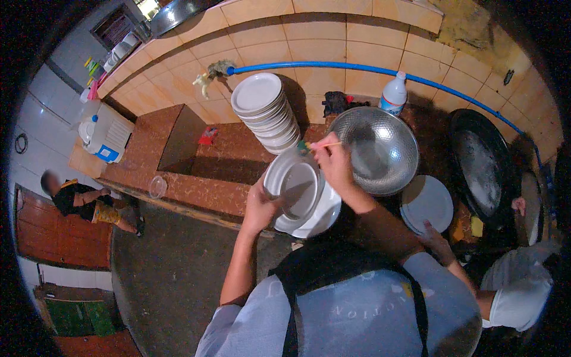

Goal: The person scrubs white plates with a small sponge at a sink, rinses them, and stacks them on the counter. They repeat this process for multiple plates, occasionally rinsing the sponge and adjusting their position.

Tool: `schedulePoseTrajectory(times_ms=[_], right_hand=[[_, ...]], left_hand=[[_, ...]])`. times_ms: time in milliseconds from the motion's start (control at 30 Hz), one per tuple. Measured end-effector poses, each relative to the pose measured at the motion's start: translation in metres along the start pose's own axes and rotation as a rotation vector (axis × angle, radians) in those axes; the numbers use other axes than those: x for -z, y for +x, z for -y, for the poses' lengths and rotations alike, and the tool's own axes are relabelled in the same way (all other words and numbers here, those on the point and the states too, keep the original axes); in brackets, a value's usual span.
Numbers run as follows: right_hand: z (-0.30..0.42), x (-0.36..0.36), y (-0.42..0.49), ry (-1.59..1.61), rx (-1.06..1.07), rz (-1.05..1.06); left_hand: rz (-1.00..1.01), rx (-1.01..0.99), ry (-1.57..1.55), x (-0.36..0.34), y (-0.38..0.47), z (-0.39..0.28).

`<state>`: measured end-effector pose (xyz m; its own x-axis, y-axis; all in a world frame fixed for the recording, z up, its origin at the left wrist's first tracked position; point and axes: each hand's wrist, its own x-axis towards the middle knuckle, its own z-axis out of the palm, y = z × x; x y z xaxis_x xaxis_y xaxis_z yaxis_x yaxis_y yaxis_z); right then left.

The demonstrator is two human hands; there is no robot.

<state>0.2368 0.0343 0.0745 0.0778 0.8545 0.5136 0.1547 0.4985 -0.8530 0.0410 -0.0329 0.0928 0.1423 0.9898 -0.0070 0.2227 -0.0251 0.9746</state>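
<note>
My left hand (263,206) grips the left rim of a white plate (296,189), tilted in front of me. Below and behind it shows a second white plate or dish (328,216); what supports it is hidden. Between the fingers of my right hand (332,160) is a thin pinkish stick-like thing (331,144), and a small green and yellow thing (305,147) lies by the fingertips at the plate's upper rim. Just beyond my hands rises a tall stack of white plates (267,114). A hammered metal bowl (374,151) lies right beside my right hand.
At right, a co-worker's hand (435,241) touches white plates (427,203), near a large dark pan (479,165). A white bottle (393,94) stands behind the bowl. A blue hose (312,65) runs along the wall. Left are a plastic jug (107,134), a clear cup (158,187) and another person (89,201).
</note>
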Motion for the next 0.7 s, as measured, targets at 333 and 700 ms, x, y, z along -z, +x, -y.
schedulePoseTrajectory(times_ms=[333, 700], right_hand=[[-0.060, 0.016, -0.016, -0.056, 0.029, -0.012], [-0.060, 0.031, -0.131, -0.043, -0.025, 0.436]], left_hand=[[0.049, -0.020, -0.082, -0.001, 0.008, -0.005], [-0.126, 0.258, -0.345, 0.016, 0.030, 0.026]])
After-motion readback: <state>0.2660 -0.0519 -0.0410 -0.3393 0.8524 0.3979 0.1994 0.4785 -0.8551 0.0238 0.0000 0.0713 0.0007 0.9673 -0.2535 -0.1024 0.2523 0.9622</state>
